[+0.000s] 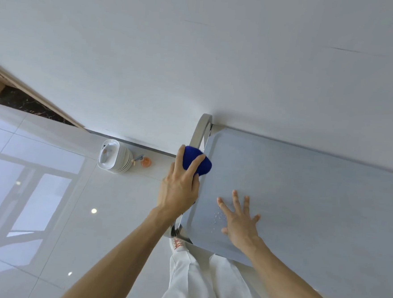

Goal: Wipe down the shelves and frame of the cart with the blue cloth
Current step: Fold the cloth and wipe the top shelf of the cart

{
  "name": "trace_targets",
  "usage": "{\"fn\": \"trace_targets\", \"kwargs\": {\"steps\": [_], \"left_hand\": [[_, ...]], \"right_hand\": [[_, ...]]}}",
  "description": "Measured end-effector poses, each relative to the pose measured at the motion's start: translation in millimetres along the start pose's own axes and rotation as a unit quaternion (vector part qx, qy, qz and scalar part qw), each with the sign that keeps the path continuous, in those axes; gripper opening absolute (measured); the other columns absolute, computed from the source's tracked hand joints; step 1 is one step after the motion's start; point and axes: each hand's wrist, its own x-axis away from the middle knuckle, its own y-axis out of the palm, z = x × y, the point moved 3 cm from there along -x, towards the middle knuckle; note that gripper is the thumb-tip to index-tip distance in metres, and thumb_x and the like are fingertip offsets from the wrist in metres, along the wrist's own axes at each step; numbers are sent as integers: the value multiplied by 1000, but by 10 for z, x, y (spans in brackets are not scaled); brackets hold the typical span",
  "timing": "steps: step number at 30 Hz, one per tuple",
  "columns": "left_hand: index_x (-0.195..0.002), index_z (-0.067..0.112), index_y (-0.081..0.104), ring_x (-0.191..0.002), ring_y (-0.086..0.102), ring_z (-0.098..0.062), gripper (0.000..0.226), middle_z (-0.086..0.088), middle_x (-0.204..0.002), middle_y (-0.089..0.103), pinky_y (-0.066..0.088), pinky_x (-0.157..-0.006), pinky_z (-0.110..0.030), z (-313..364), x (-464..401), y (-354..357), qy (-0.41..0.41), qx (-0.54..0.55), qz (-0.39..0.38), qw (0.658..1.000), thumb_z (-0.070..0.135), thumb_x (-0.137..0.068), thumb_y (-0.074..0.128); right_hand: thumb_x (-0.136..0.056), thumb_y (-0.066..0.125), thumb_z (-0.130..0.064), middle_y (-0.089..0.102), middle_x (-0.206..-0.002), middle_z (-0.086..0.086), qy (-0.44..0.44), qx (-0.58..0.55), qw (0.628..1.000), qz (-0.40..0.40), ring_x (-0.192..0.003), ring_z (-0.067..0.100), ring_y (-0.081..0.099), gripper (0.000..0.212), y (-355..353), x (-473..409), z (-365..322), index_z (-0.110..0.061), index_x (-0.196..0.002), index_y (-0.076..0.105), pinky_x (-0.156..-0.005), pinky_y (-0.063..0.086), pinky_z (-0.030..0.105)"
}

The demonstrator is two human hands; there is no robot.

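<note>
The cart's grey top shelf (304,191) fills the right half of the view, seen from above. A curved silver frame handle (200,130) runs along its left edge. My left hand (181,189) grips the bunched blue cloth (201,164) and presses it on the handle at the shelf's left rim. My right hand (239,219) lies flat on the shelf with fingers spread, holding nothing. Small pale specks (217,216) dot the shelf beside that hand.
A stack of white dishes (114,157) and an orange pump bottle (145,161) stand on the glossy white tile floor to the left of the cart. A white wall runs behind the cart. My white trousers and a shoe (178,245) show below the shelf.
</note>
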Motion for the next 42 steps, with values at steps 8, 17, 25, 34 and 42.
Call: {"fn": "trace_targets", "kwargs": {"steps": [8, 17, 25, 34, 42], "left_hand": [[-142, 37, 38, -123, 50, -33, 69, -9, -160, 17, 56, -77, -37, -177, 1367, 262, -79, 89, 44, 992, 3, -88, 65], [-129, 45, 47, -135, 37, -16, 39, 11, -154, 13, 47, -99, -26, -165, 1522, 161, -126, 288, 6, 949, 17, -101, 45], [-139, 51, 31, -113, 60, -10, 66, 9, -133, 55, 50, -91, -21, -613, 1274, -248, -184, 400, -203, 875, 11, -86, 34], [-127, 24, 55, -105, 62, -16, 61, 8, -115, 68, 52, -94, -36, -778, 951, -279, -97, 239, -260, 931, -9, -79, 37], [-105, 26, 66, -96, 60, -5, 40, 11, -103, 65, 48, -82, -15, -898, 946, -257, -59, 222, -226, 947, -2, -82, 49]], "right_hand": [[-100, 59, -23, -31, -163, 6, -7, 5, 1000, -3, -150, 43, -22, 88, -66, 37, -9, -43, -157, -5, -112, 17, 75], [-98, 58, -30, -23, -165, 6, -15, -6, 999, -28, -151, 42, -15, 81, -218, 134, -4, -41, -158, 5, -113, 21, 71], [-83, 72, -41, 46, -145, -14, -220, -266, 938, -9, -132, 9, 45, 55, -688, 432, -619, -45, -134, 52, -107, 41, 31], [-95, 58, -21, 69, -99, -5, -155, -337, 927, 49, -98, 16, 67, 7, -325, 613, -864, -25, -91, 62, -79, 53, 21], [-90, 68, -46, 68, -111, -7, -126, -407, 904, 17, -100, 8, 66, 36, -57, 746, -942, -24, -117, 63, -78, 53, 17]]}}
